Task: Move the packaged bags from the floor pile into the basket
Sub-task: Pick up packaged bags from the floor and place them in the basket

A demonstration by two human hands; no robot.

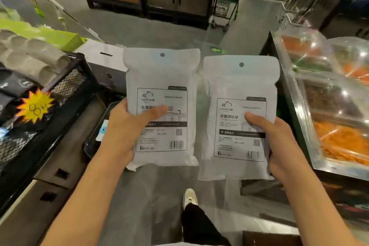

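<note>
Left hand grip: the left hand [121, 132] is clamped on the lower left edge of a white bag [161, 106], with the thumb pressed across the printed label on the front and the fingers hidden behind.
Right hand grip: the right hand [279, 144] is clamped on the lower right edge of a second white bag [239, 118], thumb on the front label, fingers wrapped behind.
Bags: both are held upright in the air at about the same height, side by side and just apart, labels facing the camera, each with a round hang hole near the top edge.
Arms: both forearms are bare and reach forward from the bottom of the view.
Below the bags: grey floor [139, 195] is seen, with one white shoe [190, 197] and a dark trouser leg.
Left side: a black mesh basket [65, 84] on a stand is seen, filled with grey and dark packs and marked with a yellow star-shaped price tag [35, 109].
Right side: a counter with clear covers [323, 78] over orange and brown food is seen.
Farther off: dark shelving and a green trolley [226, 2] stand across the aisle.
</note>
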